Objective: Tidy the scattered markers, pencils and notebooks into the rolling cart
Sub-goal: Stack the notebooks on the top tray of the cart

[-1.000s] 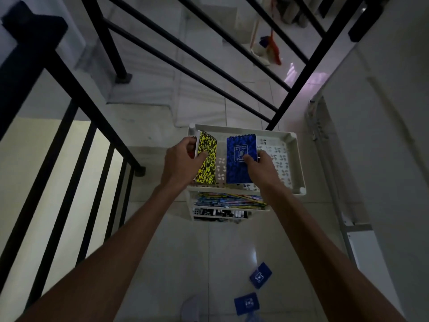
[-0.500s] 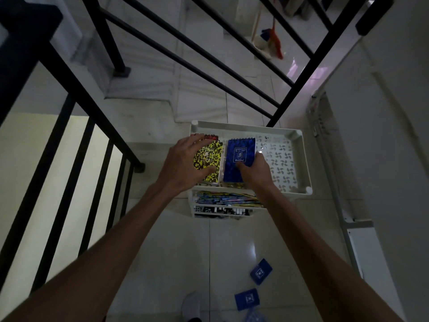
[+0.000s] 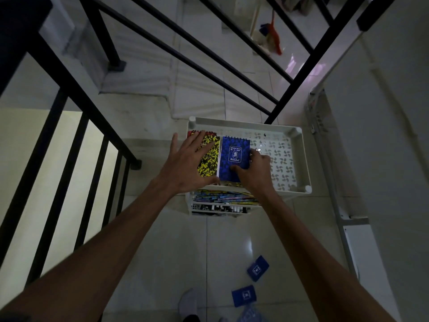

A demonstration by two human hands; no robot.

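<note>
On cart's top tray (image 3: 299,159), yellow notebook (image 3: 209,159) now lies flat, left hand (image 3: 188,163) spread open after releasing; right hand (image 3: 253,170) pinches blue notebook (image 3: 234,156) beside it. Two blue notebooks (image 3: 257,268) remain on floor.

We can make out white print on the cover of the blue spiral-bound notebook (image 3: 234,159) lying in the top tray of the white plastic cart (image 3: 299,159): an oval emblem with small lines of lettering above it and a script word below that appears to read "Bambos", though the dim light leaves us unsure. The two small blue notebooks on the floor tiles (image 3: 257,268) (image 3: 243,295) each carry a white square mark; we cannot read its lettering.
</note>
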